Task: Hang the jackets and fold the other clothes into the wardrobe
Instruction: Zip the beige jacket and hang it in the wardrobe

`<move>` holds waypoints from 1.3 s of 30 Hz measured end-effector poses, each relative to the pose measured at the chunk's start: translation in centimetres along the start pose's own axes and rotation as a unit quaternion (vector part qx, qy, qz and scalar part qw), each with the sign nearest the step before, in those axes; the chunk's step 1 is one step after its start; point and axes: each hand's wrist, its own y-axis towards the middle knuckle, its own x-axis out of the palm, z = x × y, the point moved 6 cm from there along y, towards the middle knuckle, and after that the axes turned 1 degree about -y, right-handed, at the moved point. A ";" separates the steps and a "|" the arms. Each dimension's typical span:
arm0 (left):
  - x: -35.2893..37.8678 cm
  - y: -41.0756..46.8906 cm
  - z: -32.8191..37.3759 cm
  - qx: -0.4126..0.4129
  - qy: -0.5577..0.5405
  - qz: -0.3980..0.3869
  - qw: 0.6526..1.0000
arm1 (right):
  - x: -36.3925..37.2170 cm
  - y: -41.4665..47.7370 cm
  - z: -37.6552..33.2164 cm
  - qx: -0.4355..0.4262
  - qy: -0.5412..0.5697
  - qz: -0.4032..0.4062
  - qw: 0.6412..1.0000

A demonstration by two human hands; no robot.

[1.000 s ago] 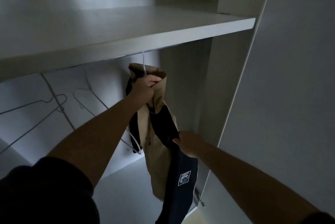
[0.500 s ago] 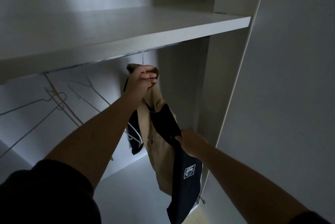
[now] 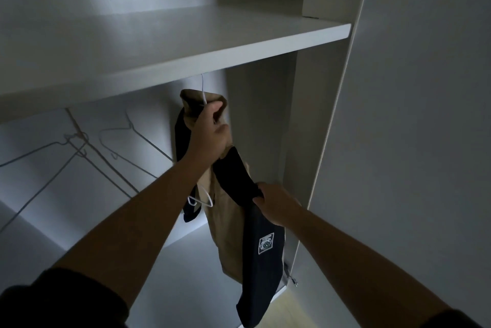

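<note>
left hand (image 3: 210,132) clamped on jacket (image 3: 225,234) collar, right hand (image 3: 276,206) gripping its sleeve; hook (image 3: 202,84) maybe not caught up top, it'd drop

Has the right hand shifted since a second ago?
No. The right hand still grips the jacket's dark sleeve, just left of the wardrobe door's edge, as before.

left hand (image 3: 210,129) is raised, arm stretched up and forward, fingers curled round the jacket (image 3: 227,226) collar. right hand (image 3: 276,205), below and right of that grip, arm nearly straight, pinches the jacket's dark edge. both forearms are bare.
</note>
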 end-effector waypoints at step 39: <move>52.0 -80.2 54.3 0.141 -0.294 -0.637 0.699 | -16.8 -99.6 46.1 0.352 0.390 0.647 0.552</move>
